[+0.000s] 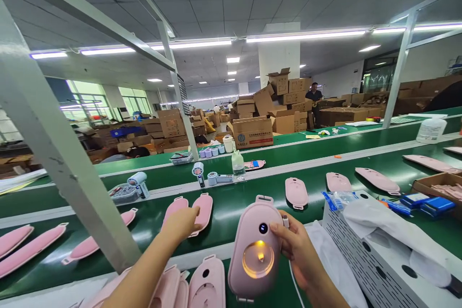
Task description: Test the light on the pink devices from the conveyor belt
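Observation:
My right hand (pixel 294 240) grips a pink, rounded device (pixel 249 231) by its right side, thumb on the front near a small round black display. Its lower circular window glows yellow-orange. At its upper right edge sits a white cable plug (pixel 286 221), with a white cable (pixel 296 281) hanging below my hand. On the green belt, my left hand (pixel 183 224) reaches to a pink oval piece (pixel 205 208), thumb and index apart at its left edge. It partly covers another pink piece (pixel 176 204). Several pink shells (pixel 207 281) lie close below.
Further pink pieces (pixel 296 192) lie along the green conveyor belt (pixel 238 207). A white slotted box (pixel 371 250) stands at right, beside blue packs (pixel 436 204). A grey frame post (pixel 72 154) rises at left. Small handheld fans (pixel 198 173) and a bottle (pixel 238 163) stand beyond the belt.

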Motion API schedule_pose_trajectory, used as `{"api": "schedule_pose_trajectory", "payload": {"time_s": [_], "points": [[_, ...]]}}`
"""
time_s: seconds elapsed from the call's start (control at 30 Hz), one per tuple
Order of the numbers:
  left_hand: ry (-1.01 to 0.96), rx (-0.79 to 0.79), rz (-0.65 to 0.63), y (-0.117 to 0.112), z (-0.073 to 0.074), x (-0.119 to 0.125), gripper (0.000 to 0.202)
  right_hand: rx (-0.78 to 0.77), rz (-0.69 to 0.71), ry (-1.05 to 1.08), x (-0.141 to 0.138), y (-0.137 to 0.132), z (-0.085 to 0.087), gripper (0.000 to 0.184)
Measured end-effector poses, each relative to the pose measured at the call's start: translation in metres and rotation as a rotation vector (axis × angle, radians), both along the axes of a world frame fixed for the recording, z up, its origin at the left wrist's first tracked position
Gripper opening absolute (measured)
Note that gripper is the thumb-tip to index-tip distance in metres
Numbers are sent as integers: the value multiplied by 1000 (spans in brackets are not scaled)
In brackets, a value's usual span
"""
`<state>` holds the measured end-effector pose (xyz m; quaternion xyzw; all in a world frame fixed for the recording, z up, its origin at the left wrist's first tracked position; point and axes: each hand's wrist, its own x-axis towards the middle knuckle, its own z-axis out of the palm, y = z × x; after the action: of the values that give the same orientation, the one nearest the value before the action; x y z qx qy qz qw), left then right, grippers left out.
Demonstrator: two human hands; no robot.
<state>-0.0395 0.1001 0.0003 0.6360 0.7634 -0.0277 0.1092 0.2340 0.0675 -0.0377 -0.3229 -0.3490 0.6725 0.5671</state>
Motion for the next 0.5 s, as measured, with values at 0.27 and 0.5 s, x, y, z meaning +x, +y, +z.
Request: {"api": "schedule_pose_trajectory", "payload": {"time_s": [0.27, 0.5], "points": [[401, 28, 43, 28, -57, 0, 22, 19, -114, -13, 5, 25, -8, 34], [185, 373, 66, 25, 16, 0, 30, 8, -141, -33, 6, 30, -12, 31]]}}
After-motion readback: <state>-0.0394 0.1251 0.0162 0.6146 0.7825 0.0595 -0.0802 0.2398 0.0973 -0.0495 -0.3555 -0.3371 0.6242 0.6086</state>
